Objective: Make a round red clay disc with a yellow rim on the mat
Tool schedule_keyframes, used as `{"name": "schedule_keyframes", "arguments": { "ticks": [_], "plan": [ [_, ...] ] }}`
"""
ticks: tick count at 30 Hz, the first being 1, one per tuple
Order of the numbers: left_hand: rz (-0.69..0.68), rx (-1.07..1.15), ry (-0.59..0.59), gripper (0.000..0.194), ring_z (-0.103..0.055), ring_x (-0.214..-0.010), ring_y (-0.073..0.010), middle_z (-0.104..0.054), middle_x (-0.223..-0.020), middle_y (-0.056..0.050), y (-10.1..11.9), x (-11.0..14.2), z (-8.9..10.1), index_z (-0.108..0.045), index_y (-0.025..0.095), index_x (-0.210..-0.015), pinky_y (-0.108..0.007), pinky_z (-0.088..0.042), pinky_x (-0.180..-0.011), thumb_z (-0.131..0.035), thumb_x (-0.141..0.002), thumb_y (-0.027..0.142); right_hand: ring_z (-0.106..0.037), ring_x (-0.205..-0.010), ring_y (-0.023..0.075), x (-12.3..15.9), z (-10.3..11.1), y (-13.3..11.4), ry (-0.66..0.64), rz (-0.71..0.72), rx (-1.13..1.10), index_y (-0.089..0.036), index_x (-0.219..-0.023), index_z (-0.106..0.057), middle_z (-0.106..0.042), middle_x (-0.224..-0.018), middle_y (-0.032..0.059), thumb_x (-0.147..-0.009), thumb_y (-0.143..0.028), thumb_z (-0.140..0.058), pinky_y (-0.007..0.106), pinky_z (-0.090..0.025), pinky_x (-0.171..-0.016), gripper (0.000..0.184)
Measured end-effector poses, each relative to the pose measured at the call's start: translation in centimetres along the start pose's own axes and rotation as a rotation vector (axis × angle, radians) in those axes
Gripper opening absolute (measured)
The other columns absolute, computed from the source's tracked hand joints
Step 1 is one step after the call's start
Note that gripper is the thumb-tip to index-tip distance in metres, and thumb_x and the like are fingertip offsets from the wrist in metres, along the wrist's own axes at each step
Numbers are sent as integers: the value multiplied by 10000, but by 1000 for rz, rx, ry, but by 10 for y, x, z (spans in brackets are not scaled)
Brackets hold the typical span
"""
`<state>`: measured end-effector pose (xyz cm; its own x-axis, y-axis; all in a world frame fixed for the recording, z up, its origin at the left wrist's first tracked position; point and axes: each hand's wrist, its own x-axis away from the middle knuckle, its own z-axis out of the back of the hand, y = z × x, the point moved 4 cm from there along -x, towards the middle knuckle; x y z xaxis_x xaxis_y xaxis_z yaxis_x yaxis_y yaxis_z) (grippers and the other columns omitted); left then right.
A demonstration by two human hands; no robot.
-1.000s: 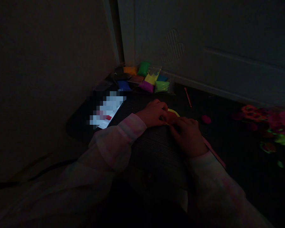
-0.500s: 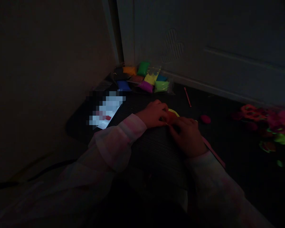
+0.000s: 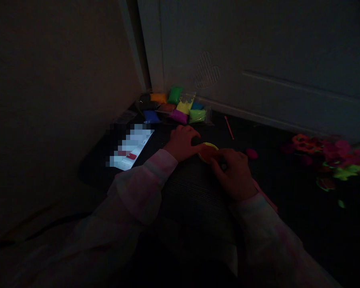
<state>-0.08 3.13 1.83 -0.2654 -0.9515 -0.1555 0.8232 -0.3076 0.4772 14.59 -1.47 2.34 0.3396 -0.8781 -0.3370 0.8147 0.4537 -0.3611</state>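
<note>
Head view: our yellow-rimmed red disc (image 3: 207, 153) faces up, roundish, long axis unclear.
Our left hand (image 3: 183, 143) spreads thumb from fingers; our right hand's (image 3: 234, 173) pinch, we cannot tell.

No writing is readable. The lit screen (image 3: 140, 145) shows small dark marks, too blurred to make out.

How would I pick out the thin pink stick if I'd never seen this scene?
On the dark table, find the pile of coloured packets by the wall. Just right of it lies the thin pink stick. It is straight and slender, unlike the rounded pink lump nearer the right hand.
</note>
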Motion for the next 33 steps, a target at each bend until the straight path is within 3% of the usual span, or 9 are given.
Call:
{"name": "schedule_keyframes", "arguments": {
  "ticks": [6, 15, 20, 23, 27, 30, 33],
  "plan": [
    [92, -7, -32, 380, -409, -983, -274, -543, -986, -52, 1, -3, -14, -607, 205, -871, -452, -329, -795, -529, -674, 521, -531, -898, 218, -3, 15, 11, 202, -119, 9, -186, -852, -558, -603, -906, 66, -752, -237, -478, 395, -325, -805, 138],
    [136, 53, -93, 264, -443, -972, -283, -562, -939, -53, 8, -5, -17, -574, 183, -821, -451, -348, -795, -584, -647, 381, -528, -923, 220, -6, 19, 15, 238, -177, -71, -185, -843, -570, -598, -913, 74, -743, -222, -488, 420, -342, -823, 135],
    [95, 376, -138, 227, -543, -807, -189, -584, -818, -12, 10, -6, -18, -500, 172, -860, -367, -407, -756, -582, -671, 268, -539, -916, 226, -7, 19, 19, 246, -191, -162, -194, -891, -555, -604, -923, 71, -735, -249, -499, 435, -363, -821, 175],
    [17, 624, -141, 316, -562, -729, -141, -572, -779, 2, 16, -4, -15, -450, 161, -958, -284, -436, -680, -585, -679, 216, -540, -938, 230, -7, 15, 23, 214, -212, -278, -195, -1028, -504, -590, -1000, 87, -708, -298, -545, 430, -390, -811, 339],
    [-170, 613, -9, 358, -559, -772, -127, -563, -778, 12, 31, 2, 0, -455, 173, -1015, -274, -428, -745, -590, -684, 166, -554, -925, 208, -8, 12, 20, 122, -182, -424, -216, -1161, -400, -595, -1006, 62, -680, -275, -585, 415, -405, -814, 518],
    [-310, 495, 183, 335, -539, -864, -137, -577, -849, -8, 40, 11, 13, -484, 176, -1001, -292, -409, -811, -587, -685, 129, -581, -839, 185, -6, 16, 12, 155, -124, -414, -230, -1098, -450, -628, -899, 24, -713, -225, -550, 399, -417, -790, 398],
    [-401, 364, 396, 344, -524, -873, -154, -581, -897, -32, 44, 19, 23, -493, 171, -987, -314, -419, -797, -628, -670, 183, -580, -828, 181, -3, 26, 5, 322, -40, -301, -234, -958, -524, -634, -880, 20, -736, -208, -530, 384, -416, -785, 224]
  ]
}}
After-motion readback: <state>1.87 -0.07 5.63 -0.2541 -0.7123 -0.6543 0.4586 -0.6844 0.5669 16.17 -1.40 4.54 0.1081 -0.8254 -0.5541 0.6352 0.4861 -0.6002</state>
